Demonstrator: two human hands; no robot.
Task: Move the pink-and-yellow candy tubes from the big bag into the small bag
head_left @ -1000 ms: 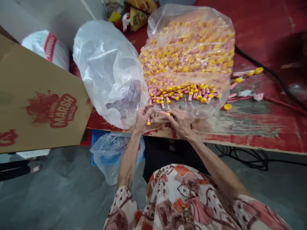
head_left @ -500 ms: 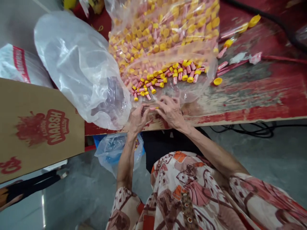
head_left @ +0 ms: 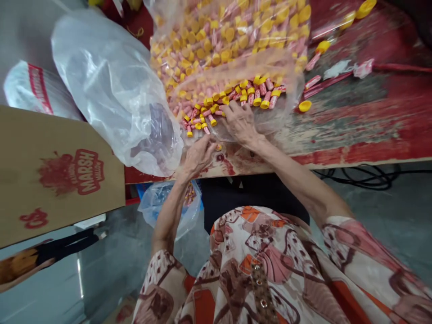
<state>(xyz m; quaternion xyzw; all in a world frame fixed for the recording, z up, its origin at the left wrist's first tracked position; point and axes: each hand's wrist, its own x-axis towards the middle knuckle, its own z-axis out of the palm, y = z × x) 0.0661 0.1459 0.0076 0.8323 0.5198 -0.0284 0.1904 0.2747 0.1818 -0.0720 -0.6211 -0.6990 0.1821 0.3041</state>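
Observation:
My left hand (head_left: 200, 155) is at the table's front edge, fingers pinched around a small tube whose yellow cap (head_left: 218, 147) shows at the fingertips. Further forward and to the right, my right hand (head_left: 240, 123) touches the near side of a pile of pink tubes with yellow caps (head_left: 266, 100). Its fingers are bent and a little apart, with nothing clearly gripped. The pile spills from the mouth of a large clear bag (head_left: 216, 54) full of the same tubes.
A puffed translucent bag (head_left: 111, 85) stands left of the pile, beside a cardboard box (head_left: 67, 175). Loose tubes and caps (head_left: 305, 106) lie at the right on the worn red table (head_left: 371, 121). Below the edge hangs a plastic bag (head_left: 162, 204). A person (head_left: 43, 258) is at the lower left.
My right hand has moved forward from beside my left hand to the pile. The left hand has stayed near the table edge with the small tube. The view has shifted slightly.

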